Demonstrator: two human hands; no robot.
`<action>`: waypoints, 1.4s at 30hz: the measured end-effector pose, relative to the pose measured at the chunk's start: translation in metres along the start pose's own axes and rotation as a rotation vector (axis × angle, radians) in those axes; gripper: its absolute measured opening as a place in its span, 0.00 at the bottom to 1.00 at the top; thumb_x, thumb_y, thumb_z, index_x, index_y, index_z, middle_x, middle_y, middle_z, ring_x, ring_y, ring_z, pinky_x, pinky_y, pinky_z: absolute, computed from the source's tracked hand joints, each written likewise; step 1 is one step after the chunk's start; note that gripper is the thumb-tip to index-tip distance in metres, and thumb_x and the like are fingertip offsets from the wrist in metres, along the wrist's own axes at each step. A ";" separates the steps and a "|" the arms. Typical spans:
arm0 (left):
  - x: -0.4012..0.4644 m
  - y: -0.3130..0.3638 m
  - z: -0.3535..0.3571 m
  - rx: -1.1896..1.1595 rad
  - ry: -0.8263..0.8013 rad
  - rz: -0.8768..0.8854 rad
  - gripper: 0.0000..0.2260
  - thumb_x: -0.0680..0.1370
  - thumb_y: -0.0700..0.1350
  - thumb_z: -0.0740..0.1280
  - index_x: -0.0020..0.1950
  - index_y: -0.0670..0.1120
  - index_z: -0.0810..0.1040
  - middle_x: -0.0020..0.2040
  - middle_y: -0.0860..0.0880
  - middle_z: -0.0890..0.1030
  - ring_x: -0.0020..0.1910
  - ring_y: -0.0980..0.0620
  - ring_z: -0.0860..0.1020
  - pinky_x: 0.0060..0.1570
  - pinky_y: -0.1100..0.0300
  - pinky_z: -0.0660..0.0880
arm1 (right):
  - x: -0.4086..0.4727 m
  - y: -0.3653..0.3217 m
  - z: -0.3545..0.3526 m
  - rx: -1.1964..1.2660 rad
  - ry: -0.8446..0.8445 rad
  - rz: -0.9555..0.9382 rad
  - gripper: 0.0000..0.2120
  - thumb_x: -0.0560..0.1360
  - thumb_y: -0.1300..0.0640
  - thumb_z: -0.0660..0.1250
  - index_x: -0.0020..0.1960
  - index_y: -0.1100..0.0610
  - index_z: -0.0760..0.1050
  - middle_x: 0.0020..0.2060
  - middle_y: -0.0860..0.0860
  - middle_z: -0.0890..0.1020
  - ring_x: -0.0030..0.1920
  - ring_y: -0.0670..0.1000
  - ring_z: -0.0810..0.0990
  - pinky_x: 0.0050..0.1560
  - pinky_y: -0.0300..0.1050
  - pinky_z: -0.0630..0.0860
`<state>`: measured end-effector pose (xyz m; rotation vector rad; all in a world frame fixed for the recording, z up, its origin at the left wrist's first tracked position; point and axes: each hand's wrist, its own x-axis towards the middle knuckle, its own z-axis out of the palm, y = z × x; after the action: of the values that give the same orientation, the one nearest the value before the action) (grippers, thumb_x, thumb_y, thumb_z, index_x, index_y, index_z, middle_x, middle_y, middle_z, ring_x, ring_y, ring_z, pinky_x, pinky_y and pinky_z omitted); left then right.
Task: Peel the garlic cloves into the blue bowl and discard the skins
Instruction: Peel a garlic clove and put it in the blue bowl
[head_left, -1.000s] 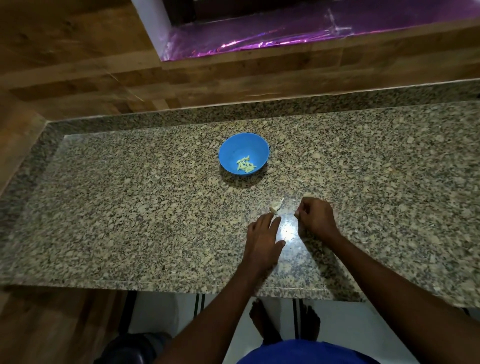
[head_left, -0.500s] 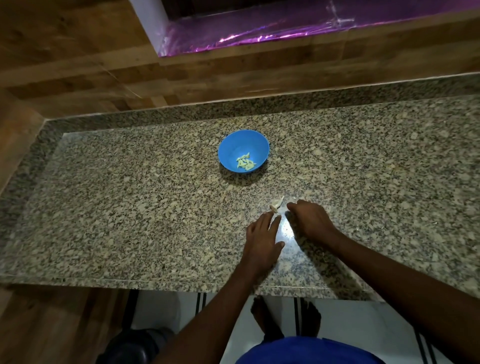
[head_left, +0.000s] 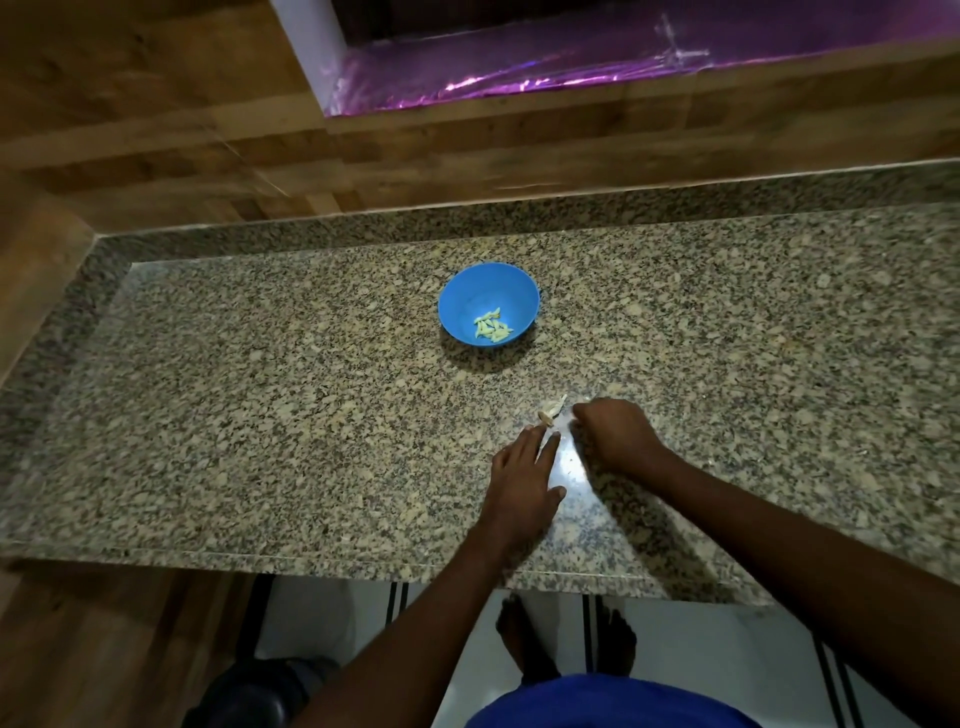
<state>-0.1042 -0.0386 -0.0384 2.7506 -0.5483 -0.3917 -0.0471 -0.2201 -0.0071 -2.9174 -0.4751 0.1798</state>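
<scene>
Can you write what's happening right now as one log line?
step: gathering garlic skins | left hand flat on counter | right hand curled beside skins | peeled cloves in blue bowl

A speckled granite counter (head_left: 260, 415) runs across the room, with a raised granite strip (head_left: 467, 221) along its back edge. Behind it rises a wall of wood-patterned panels (head_left: 156, 130), and the same wood covers the side wall on the left (head_left: 36, 270). Above, a recessed opening holds a shiny purple sheet (head_left: 571, 73) that catches the light. Below the counter's front edge lies a white tiled floor (head_left: 701, 649) with dark stripes. A bright glare spot (head_left: 569, 465) shines on the polished stone.
</scene>
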 end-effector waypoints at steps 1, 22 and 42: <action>0.000 0.000 0.000 0.006 -0.006 -0.006 0.34 0.81 0.54 0.63 0.82 0.48 0.51 0.82 0.47 0.52 0.81 0.47 0.50 0.73 0.46 0.53 | -0.003 0.006 0.001 0.134 0.028 0.116 0.06 0.76 0.57 0.67 0.41 0.57 0.76 0.37 0.56 0.81 0.41 0.61 0.81 0.36 0.47 0.69; 0.000 0.000 0.005 0.009 -0.015 -0.019 0.34 0.82 0.53 0.62 0.83 0.50 0.48 0.83 0.48 0.48 0.81 0.49 0.46 0.75 0.47 0.50 | -0.031 -0.002 0.001 -0.165 0.030 -0.022 0.06 0.73 0.60 0.73 0.46 0.61 0.77 0.41 0.57 0.78 0.39 0.59 0.80 0.29 0.47 0.70; 0.019 0.038 -0.026 -0.660 0.204 -0.223 0.09 0.76 0.42 0.70 0.55 0.43 0.83 0.51 0.41 0.83 0.48 0.42 0.82 0.46 0.49 0.82 | -0.039 0.020 -0.013 1.246 0.057 0.601 0.04 0.74 0.71 0.71 0.41 0.70 0.82 0.32 0.67 0.82 0.32 0.65 0.84 0.35 0.63 0.82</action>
<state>-0.0916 -0.0735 -0.0053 2.1728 -0.0362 -0.2719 -0.0762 -0.2536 0.0048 -1.7234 0.4274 0.3161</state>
